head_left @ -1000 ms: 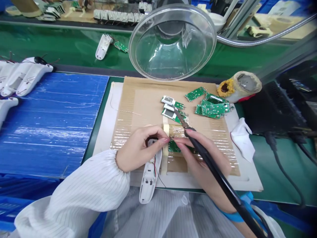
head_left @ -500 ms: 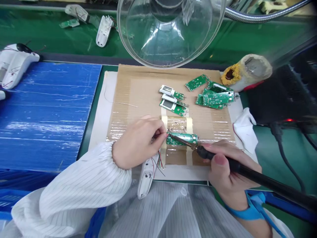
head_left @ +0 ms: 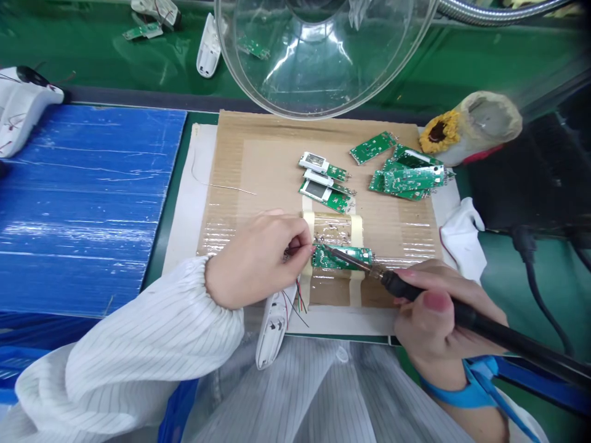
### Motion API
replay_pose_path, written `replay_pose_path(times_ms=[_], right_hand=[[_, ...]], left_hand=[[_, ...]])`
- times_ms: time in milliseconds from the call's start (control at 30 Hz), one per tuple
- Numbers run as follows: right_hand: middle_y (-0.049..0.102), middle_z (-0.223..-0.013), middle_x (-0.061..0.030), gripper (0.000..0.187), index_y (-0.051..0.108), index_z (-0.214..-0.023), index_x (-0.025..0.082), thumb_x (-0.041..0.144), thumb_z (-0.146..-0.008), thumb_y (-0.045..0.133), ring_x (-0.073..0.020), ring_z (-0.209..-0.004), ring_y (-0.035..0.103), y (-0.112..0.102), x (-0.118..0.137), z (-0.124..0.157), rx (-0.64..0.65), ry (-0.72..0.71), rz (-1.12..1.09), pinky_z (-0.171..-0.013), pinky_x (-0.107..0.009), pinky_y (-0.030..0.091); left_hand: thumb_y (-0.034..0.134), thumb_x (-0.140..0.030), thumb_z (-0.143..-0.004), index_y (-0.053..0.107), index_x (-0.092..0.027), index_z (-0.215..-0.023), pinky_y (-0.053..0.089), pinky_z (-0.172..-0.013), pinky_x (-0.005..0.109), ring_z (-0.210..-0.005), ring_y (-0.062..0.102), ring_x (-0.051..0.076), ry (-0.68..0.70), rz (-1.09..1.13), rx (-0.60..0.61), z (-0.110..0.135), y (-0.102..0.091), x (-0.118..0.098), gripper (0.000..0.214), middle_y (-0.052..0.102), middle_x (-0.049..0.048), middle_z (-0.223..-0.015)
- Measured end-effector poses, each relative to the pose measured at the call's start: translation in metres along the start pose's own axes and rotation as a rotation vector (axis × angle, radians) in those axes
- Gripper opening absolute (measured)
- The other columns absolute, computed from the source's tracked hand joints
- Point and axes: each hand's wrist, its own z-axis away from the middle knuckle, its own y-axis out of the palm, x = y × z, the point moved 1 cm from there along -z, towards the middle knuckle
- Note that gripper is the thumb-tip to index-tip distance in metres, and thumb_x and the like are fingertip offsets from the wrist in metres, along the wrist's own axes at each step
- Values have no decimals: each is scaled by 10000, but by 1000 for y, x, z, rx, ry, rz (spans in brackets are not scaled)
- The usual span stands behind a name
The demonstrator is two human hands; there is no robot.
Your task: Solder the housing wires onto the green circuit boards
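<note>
My right hand (head_left: 438,314) grips a black soldering iron (head_left: 484,329); its tip rests on the left end of a green circuit board (head_left: 344,258) lying between tape strips on the cardboard mat (head_left: 272,166). My left hand (head_left: 258,261) is closed in a pinch on thin wires at the board's left edge. Red and black wires run from there down to a white plastic housing (head_left: 272,326) that hangs over the mat's front edge.
More green circuit boards lie behind in a row (head_left: 325,184) and a pile (head_left: 406,178). A clear dome-shaped hood (head_left: 323,55) hangs above. A sponge holder (head_left: 475,126), white cloth (head_left: 462,237), blue corrugated sheet (head_left: 83,203) and white housings (head_left: 23,104) surround the mat.
My right hand has swung the soldering iron from upright over the boards to low, with its tip now on the taped board. My left hand keeps its pinch.
</note>
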Motion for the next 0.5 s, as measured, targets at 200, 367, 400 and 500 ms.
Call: replay_pose_path(times_ms=[200,367,400,500], right_hand=[[709,-686,7,134,765,-963,274,269,-903,646,-134,-495,569,1,4,1,79,84,3,-423,-330,423],[702,-695,17,211,747,-1087,283,257,-903,647,-135,-527,593,-5,2,0,164,-38,-16,-440,-324,458],[710,-716,10,251,733,-1135,277,250,-898,653,-142,-549,607,-8,2,-1,210,-84,-19,-450,-329,474],[732,-784,-18,348,694,-1223,244,221,-876,680,-161,-615,636,-13,3,-2,360,-158,-5,-488,-345,505]], left_hand=[[590,-195,-885,639,-181,-754,391,-710,304,-702,544,139,7,-37,121,-12,-9,3,141,643,-19,-741],[581,-174,-867,632,-179,-736,385,-679,292,-674,534,132,-11,-32,140,-17,-9,1,141,643,-19,-726],[580,-172,-864,627,-179,-730,383,-677,292,-669,530,131,-13,-37,137,-17,-8,1,143,639,-20,-721],[577,-169,-858,620,-177,-721,386,-685,296,-661,522,130,-9,-48,137,-16,-8,0,144,632,-20,-709]])
